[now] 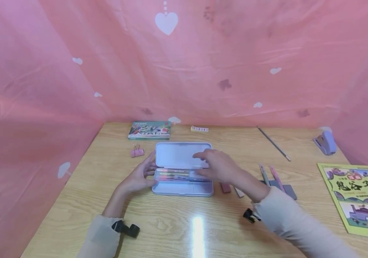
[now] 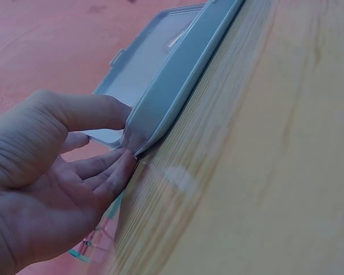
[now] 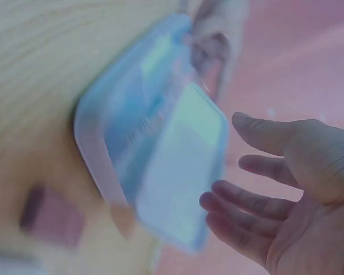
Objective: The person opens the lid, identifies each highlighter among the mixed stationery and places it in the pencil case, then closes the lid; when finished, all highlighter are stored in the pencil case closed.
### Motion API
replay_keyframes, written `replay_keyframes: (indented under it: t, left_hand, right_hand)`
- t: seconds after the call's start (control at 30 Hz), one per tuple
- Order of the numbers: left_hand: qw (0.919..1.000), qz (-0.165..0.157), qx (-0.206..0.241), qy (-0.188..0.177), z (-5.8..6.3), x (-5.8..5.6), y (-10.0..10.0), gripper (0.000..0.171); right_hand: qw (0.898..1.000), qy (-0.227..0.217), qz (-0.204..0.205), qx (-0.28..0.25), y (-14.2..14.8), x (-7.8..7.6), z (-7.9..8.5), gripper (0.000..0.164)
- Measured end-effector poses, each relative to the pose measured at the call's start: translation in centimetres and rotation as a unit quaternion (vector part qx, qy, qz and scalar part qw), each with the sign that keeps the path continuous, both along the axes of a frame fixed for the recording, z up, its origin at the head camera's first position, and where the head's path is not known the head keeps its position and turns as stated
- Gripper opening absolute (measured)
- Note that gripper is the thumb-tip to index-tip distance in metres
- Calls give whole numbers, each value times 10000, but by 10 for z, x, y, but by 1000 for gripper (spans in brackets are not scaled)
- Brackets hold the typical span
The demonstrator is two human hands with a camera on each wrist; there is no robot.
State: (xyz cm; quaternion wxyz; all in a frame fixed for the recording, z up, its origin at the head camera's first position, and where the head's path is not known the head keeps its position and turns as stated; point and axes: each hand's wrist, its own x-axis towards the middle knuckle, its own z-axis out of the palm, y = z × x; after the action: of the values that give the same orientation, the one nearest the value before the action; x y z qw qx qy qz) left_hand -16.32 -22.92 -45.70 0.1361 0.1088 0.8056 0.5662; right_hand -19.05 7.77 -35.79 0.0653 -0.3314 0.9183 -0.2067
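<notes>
A pale lavender pencil case [image 1: 172, 189] lies with its lid [image 1: 174, 154] swung back, several pens [image 1: 171, 175] in its rear part. My left hand [image 1: 136, 178] holds the case's left end; in the left wrist view, the thumb and fingers [image 2: 112, 182] pinch its corner. Over the right side of the lid hovers my right hand [image 1: 220, 165], covering part of the case. The right wrist view has that hand [image 3: 292, 197] with fingers spread and nothing in them, beside the blurred lid [image 3: 180, 169].
Right of the case are a dark red block [image 1: 225, 188], a white block [image 1: 239, 192] and two pens on a grey pad [image 1: 289, 191]. Farther out are a pencil [image 1: 274, 144], a stapler [image 1: 326, 142] and a book [image 1: 355, 200]. Behind are a binder clip [image 1: 137, 153] and a green box [image 1: 150, 130].
</notes>
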Motion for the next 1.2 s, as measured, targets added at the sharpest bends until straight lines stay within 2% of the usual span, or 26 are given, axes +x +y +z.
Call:
replay_keyframes:
  t: [0.13, 0.27, 0.4, 0.53, 0.67, 0.9, 1.03, 1.13, 1.2]
  left_hand:
    - [10000, -22, -62, 31, 0, -1, 0, 106]
    - [10000, -2, -34, 51, 0, -1, -1, 108]
    - [10000, -23, 0, 93, -1, 0, -3, 108]
    - [9998, -48, 63, 164, -1, 2, -4, 108]
    - [9995, -99, 128, 257, 0, 3, -5, 109]
    - [9994, -171, 236, 206, 0, 0, -5, 109]
    - [9992, -213, 304, 119, 11, 3, 0, 108]
    - [9993, -220, 310, 32, 22, 6, 5, 107]
    - [9993, -199, 306, 30, 18, 5, 4, 107]
  right_hand:
    - [9982, 457, -384, -53, 41, 4, 14, 54]
    - [9937, 825, -750, 119, 85, 8, 25, 57]
    - [9894, 1007, -1013, 266, 126, 13, 36, 58]
    - [9866, 1083, -1179, 319, 154, 14, 37, 58]
    - [9874, 866, -1259, 417, 167, 8, 27, 55]
    - [9857, -107, -1590, 557, 174, -7, -6, 55]
    - [9864, -64, -1561, 511, 177, -13, -27, 46]
    - [9875, -12, -1510, 454, 178, -16, -39, 33]
    - [9871, -17, -1533, 470, 178, -18, -45, 25]
